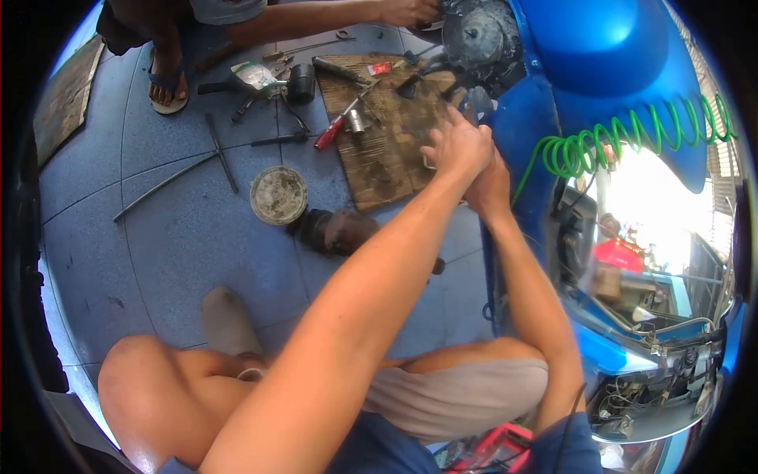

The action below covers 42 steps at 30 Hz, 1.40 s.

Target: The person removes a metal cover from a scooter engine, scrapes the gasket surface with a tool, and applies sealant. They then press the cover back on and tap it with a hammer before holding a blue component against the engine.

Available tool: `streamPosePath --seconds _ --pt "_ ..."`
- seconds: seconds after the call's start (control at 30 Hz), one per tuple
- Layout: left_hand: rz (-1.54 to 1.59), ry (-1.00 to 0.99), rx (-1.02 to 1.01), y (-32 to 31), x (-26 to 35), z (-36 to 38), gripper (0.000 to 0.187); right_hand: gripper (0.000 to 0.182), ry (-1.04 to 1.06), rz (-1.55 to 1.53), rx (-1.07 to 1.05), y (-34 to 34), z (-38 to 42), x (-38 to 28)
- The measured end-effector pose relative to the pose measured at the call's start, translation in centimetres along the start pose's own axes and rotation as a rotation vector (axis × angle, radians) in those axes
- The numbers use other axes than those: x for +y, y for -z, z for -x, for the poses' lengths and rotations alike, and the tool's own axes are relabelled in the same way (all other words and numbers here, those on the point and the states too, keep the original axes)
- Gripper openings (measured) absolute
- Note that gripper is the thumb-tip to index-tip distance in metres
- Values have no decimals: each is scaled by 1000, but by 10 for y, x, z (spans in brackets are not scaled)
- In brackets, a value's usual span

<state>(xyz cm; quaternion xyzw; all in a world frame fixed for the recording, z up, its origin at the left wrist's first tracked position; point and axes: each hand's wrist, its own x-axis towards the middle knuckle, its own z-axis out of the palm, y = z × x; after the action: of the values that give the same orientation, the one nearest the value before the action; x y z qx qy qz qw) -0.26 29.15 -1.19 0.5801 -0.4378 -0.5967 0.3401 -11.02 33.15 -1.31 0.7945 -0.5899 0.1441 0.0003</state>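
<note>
My left hand reaches across to the blue body panel of a vehicle, its fingers spread apart, and I make out nothing held in it. Just behind and below it is my right hand, close against the left wrist; its fingers are mostly hidden. Beneath both hands lies a stained brown cardboard sheet. On and beside that sheet are a red-handled screwdriver, a silver socket and a black-headed mallet. Above my hands, a greasy round wheel hub sits at the panel's edge.
Another person's hand touches near the hub; their sandalled foot stands at upper left. A green coiled hose hangs on the right. A round dirty container, a dark rounded part and a cross-shaped metal rod lie on the tiles.
</note>
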Motion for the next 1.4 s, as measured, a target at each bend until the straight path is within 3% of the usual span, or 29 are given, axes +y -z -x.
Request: streamPosePath --seconds 0.17,0.67,1.13,1.4 --pt "18 44 -21 0 1 -4 87 42 -23 11 17 -5 1 8" --pt "-18 -70 7 -1 -8 -5 92 45 37 58 22 -6 1 11" --pt "32 -57 -21 4 -4 1 79 42 41 47 26 -4 1 8" --pt "19 -54 -38 5 -5 0 83 42 40 74 32 -4 0 7"
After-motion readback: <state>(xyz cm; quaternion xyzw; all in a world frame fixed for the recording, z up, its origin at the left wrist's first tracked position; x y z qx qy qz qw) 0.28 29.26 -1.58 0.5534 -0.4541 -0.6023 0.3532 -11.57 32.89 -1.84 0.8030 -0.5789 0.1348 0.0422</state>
